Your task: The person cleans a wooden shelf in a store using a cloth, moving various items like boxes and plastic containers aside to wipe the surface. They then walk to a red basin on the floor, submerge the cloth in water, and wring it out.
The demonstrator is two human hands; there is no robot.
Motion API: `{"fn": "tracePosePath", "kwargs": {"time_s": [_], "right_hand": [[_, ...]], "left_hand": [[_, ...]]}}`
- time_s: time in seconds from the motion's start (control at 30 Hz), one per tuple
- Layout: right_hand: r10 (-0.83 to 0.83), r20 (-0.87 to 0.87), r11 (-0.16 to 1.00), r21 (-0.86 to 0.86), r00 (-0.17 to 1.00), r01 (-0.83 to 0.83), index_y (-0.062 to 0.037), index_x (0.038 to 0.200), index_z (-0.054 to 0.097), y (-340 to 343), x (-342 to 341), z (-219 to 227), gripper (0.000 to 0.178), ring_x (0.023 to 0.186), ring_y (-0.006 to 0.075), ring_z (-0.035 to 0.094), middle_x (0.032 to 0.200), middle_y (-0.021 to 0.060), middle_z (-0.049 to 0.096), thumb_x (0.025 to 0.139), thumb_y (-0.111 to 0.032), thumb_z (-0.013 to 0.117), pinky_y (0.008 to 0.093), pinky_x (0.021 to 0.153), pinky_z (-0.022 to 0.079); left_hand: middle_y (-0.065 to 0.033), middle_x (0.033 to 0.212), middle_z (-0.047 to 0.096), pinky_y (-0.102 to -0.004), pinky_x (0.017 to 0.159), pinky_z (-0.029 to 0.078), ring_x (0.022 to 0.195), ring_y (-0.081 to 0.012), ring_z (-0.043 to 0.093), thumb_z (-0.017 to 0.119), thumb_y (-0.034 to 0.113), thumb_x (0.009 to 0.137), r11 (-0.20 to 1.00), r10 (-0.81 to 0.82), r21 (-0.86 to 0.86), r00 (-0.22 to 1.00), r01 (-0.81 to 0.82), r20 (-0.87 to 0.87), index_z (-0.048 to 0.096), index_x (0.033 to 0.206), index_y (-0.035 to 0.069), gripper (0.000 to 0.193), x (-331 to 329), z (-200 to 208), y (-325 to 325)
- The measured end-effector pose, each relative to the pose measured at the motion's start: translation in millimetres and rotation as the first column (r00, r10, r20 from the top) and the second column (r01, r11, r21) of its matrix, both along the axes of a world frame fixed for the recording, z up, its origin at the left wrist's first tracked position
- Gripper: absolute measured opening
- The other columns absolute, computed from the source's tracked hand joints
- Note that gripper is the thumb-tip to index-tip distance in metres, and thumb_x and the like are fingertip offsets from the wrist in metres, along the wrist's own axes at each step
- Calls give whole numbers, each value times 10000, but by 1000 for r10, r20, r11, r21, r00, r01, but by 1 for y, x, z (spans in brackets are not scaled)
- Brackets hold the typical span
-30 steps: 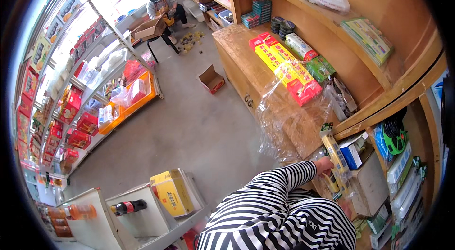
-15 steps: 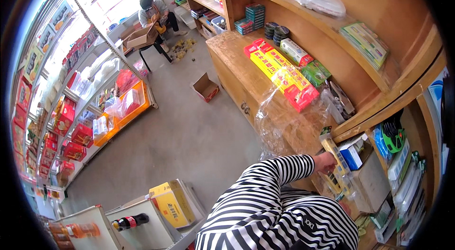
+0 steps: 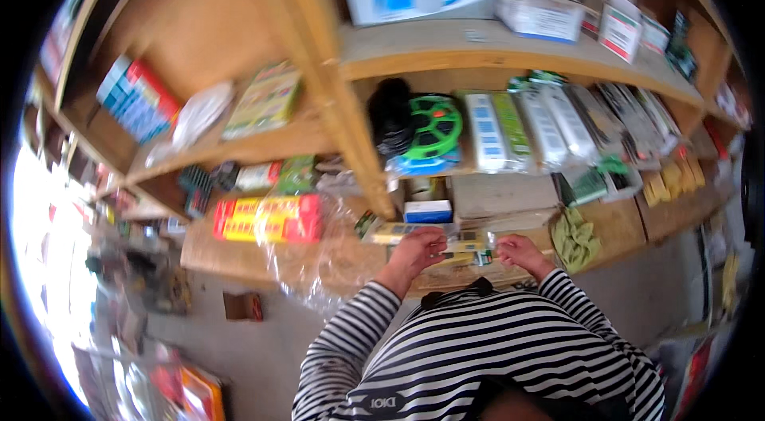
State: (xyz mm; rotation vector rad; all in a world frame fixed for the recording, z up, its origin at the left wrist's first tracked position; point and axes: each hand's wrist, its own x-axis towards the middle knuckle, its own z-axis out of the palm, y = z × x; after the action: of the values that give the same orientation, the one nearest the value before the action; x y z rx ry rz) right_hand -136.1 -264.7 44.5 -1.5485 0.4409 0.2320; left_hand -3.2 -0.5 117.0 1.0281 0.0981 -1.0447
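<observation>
Several slim packets in clear plastic with yellow labels (image 3: 466, 245) lie across the wooden counter in front of me. My left hand (image 3: 416, 256) is closed at their left part, fingertips on a yellow-labelled packet (image 3: 390, 233). Across from it, my right hand (image 3: 522, 252) pinches at the right end, where a bit of clear plastic shows at the fingertips. Blur hides the finer detail of both grips. Behind the packets stand a blue-and-white box (image 3: 428, 212) and a flat grey-brown carton (image 3: 506, 196).
Left along the counter (image 3: 199, 249) are a yellow-and-red box (image 3: 267, 218) and crumpled clear plastic (image 3: 311, 269). A green cloth (image 3: 575, 240) lies at the right. Above, a shelf holds a green reel (image 3: 434, 127) and packaged goods. A small open carton (image 3: 242, 306) sits on the floor.
My view has swung right to face the shelves squarely. Both hands now show at the yellow-labelled packets; before, the right one was mostly hidden behind my body.
</observation>
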Motion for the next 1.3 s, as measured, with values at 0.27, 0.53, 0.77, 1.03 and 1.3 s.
{"fn": "tracePosePath", "kwargs": {"time_s": [0.27,0.53,0.77,1.03,1.3], "right_hand": [[-304,194,951,4,933,309,-9,1065,520,-65,-41,34,242,713,110,568,840,47,598,881,-165,510,235,622,469],[-392,324,916,228,861,331,-14,1093,508,-85,-28,76,254,756,132,578,882,72,600,884,-156,504,238,660,470],[-483,158,777,531,862,338,-63,1155,465,-66,6,109,311,953,184,554,1064,96,558,881,-203,510,321,774,467],[-544,67,409,891,836,195,-70,991,504,-61,46,100,199,977,205,536,999,68,551,859,-217,525,392,870,425],[-511,70,297,950,857,99,-104,973,507,-46,69,111,213,891,169,539,922,32,555,857,-278,543,368,834,430]], "left_hand": [[-56,916,587,-319,700,499,823,-145,569,558,103,814,986,-161,7,951,165,265,542,1015,66,206,8,76,-89],[-126,983,541,-383,699,481,849,-275,565,628,214,743,787,-449,442,91,-430,889,466,1119,32,448,29,77,-158],[-200,1173,431,-414,795,459,1037,-357,479,633,301,730,700,-620,458,-149,-548,770,333,1229,7,652,24,95,-176],[-239,1176,447,-412,888,410,1100,-381,441,663,346,683,530,-771,747,138,-401,621,215,1293,-17,840,47,86,-195],[-181,1092,506,-423,801,453,1002,-333,517,663,190,692,894,-248,379,437,-241,865,186,1312,8,803,82,63,-185]]}}
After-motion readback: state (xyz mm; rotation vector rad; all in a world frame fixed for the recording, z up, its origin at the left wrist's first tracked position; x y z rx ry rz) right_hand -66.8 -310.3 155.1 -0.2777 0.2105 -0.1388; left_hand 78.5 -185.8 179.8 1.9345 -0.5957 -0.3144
